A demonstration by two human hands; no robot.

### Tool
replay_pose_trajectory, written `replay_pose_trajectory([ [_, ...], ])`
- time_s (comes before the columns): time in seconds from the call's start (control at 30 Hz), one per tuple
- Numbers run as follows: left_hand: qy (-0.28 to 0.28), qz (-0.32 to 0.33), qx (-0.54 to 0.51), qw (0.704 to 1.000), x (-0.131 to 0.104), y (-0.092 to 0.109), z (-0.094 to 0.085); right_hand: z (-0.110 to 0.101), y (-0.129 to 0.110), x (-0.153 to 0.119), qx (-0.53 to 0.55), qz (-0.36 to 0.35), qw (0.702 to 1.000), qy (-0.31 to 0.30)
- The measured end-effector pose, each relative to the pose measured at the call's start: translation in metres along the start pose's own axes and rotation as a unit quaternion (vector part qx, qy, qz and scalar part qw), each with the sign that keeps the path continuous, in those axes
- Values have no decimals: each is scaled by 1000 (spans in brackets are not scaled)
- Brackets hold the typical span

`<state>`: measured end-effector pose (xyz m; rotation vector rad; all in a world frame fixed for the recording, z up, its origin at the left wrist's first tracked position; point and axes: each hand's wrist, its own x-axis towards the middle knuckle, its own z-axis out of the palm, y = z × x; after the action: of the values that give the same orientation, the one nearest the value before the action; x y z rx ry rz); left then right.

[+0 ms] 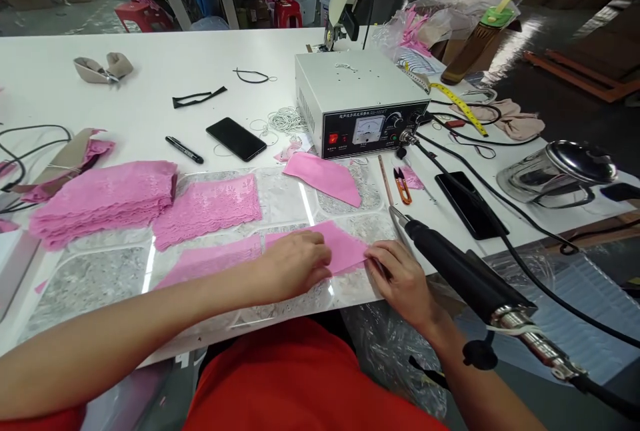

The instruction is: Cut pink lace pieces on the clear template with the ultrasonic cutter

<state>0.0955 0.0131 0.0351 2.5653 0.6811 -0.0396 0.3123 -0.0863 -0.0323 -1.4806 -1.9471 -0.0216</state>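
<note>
A smooth pink fabric piece [345, 247] lies on the marble-patterned mat in front of me. My left hand [297, 264] rests on its left part, fingers curled down onto the cloth. At the piece's right corner, my right hand [400, 277] pinches the edge between thumb and fingers; something dark shows under those fingers, too hidden to name. Left of my left hand lies a lace-patterned pink piece [215, 259], partly covered by my forearm. A second smooth pink piece [325, 177] sits farther back. Close beside my right hand is the metal tip of a black handheld welding tool [450, 261].
Lace stacks [107, 201] stand at the left. A grey ultrasonic welder box [363, 104] is at the back, its cables running right. Orange-handled thread snips [403, 185], a phone [473, 204], another phone [236, 139], a marker [184, 149] and a lidded glass jug [555, 174] lie around.
</note>
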Motion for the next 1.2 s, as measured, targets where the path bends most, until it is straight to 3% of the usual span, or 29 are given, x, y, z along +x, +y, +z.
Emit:
replay_pose_trajectory([
  [0.17,12,-23,-47,999,44,15,9,1,1,-2,-2,8,1000,0],
  [0.3,7,-30,-58,998,60,17,20,2,3,-2,5,6,1000,-4],
  [1.2,32,-8,-170,985,59,6,24,-2,-4,2,12,4,998,64],
])
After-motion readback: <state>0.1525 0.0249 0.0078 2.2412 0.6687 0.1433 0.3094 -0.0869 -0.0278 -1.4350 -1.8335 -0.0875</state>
